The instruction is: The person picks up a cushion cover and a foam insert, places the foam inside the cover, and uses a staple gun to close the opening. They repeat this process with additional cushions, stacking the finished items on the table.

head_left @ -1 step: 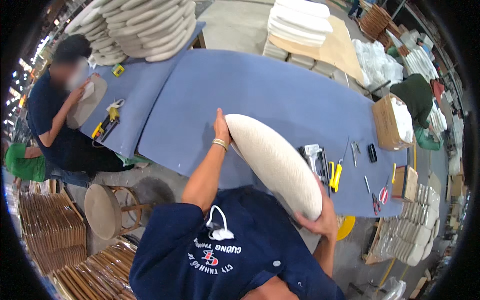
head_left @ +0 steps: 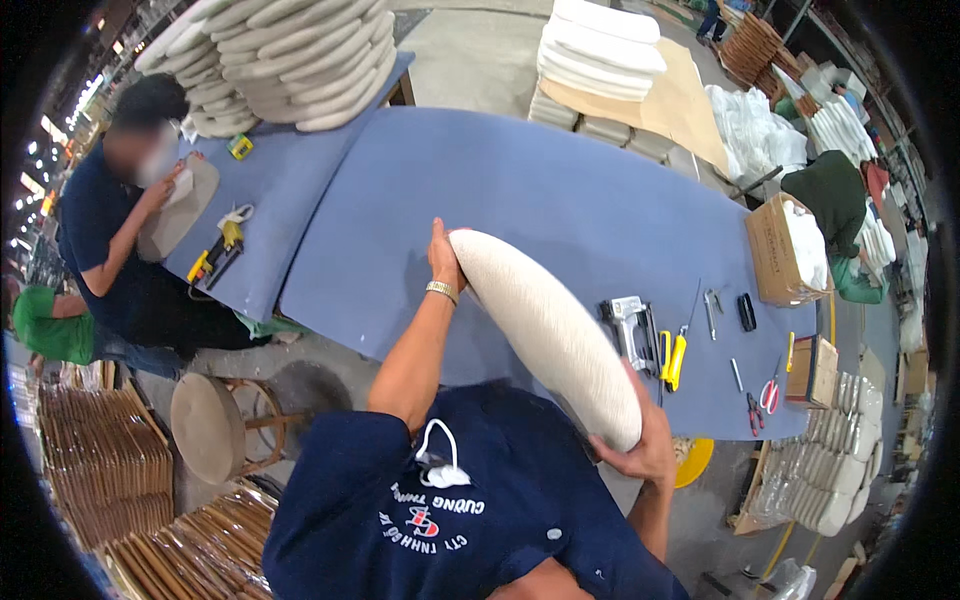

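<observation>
The long cream seat cushion is being held on edge over the near side of the blue bench, running from about eleven o'clock down to five o'clock in front of the person. The left hand is closing its grip around the cushion's far end, fingers wrapped over the rim; the right hand is cupping the near end from below, grip closed on the edge. To handle it well, it seems wise to be keeping both ends level and the fabric taut, so the cover is not twisting. At three o'clock of the cushion a staple gun, a yellow-handled screwdriver and red-handled scissors are lying on the bench. At ten o'clock another person is working on a round seat pad.
</observation>
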Demonstrator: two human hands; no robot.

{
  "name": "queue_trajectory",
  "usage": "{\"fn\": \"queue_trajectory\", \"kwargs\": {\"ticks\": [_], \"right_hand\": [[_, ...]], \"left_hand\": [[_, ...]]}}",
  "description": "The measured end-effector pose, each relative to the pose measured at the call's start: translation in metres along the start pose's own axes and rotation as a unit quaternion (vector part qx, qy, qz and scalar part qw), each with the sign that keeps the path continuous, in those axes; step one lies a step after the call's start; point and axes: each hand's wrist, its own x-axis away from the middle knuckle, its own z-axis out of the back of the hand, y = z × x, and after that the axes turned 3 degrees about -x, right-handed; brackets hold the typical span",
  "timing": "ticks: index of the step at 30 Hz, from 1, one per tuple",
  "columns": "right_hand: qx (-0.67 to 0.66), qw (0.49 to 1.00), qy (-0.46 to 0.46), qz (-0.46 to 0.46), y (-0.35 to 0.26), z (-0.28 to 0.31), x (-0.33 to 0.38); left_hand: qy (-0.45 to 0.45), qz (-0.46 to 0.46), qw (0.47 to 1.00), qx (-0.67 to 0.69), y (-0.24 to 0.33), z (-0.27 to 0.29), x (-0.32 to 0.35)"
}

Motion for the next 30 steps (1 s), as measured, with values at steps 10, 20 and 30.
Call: {"fn": "queue_trajectory", "kwargs": {"ticks": [10, 20, 30], "right_hand": [[-0.017, 0.998, 0.021, 0.064, 0.080, -0.119, -0.080], [-0.351, 0.934, 0.030, -0.059, 0.161, -0.137, -0.235], [-0.294, 0.953, 0.039, -0.059, 0.147, -0.148, -0.264]], "left_hand": [[-0.041, -0.316, 0.940, -0.121, 0.062, -0.060, 0.031], [-0.090, -0.142, 0.966, -0.197, -0.015, -0.065, 0.112], [-0.018, -0.246, 0.908, -0.340, -0.026, -0.061, 0.113]]}}
